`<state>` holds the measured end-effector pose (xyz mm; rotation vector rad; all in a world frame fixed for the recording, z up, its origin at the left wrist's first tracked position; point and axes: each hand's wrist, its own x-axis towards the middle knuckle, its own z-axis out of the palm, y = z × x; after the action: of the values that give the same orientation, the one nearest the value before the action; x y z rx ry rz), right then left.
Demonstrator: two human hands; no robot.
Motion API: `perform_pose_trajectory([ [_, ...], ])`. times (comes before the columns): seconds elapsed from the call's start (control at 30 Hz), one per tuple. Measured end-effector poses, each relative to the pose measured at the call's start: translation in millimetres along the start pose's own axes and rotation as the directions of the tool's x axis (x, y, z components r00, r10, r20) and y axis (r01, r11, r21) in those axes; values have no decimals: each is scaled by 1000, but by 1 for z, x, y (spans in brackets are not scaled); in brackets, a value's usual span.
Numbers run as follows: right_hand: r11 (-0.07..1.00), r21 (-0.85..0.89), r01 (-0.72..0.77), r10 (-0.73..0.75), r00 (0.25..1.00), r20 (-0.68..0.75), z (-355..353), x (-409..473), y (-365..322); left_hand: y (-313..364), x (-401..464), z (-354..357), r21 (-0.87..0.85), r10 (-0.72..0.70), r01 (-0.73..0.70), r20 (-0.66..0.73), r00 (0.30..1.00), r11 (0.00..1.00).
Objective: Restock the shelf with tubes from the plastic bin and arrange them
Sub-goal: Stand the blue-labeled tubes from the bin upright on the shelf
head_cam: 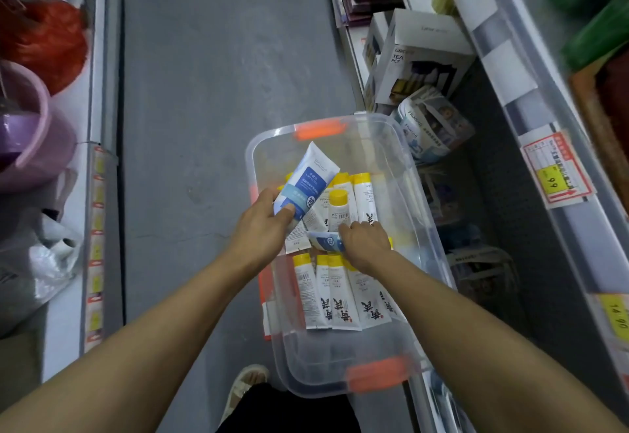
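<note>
Here, in the centre of the frame, a clear plastic bin (401,160) with orange latches sits on the grey floor (211,92), its long side running from the lower middle up toward the centre. The left hand (262,225) grips a blue-and-white tube (306,184) by its lower end, thumb pressed across the label; the tube's long axis slants from lower left to upper right, its flat crimped end pointing toward the bin's far rim and lifted above the other tubes. The right hand (364,245) is down inside the bin, its fingers curled round a second blue tube (325,240) that lies nearly crosswise, pointing toward the left of the frame. Beneath the hands, white tubes with yellow caps (337,291) lie flat in two rows, their long axes parallel to the bin's long side; in the nearer row the caps point away from the viewer. The far right part of the bin's bottom is bare. The bin's right wall stands just beside the base of the right-hand shelf (531,119), whose edge carries price tags (554,170) and runs diagonally down the right of the frame, with boxed goods (418,58) at the bin's far right corner. To the left of the bin the floor lies open as far as the left-hand shelf (98,194) in the left of the frame.
</note>
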<state>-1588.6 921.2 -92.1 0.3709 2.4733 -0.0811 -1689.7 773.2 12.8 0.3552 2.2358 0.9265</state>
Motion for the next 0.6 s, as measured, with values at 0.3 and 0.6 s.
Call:
perform_pose_trajectory([
  [0.3,528,805,-270,243,956,161,-61,-52,23,21,-13,-16,-279,-84,84,11,996,956],
  [0.6,-239,971,12,259,965,52,-136,-141,29,77,-49,-67,-431,72,1,154,985,902],
])
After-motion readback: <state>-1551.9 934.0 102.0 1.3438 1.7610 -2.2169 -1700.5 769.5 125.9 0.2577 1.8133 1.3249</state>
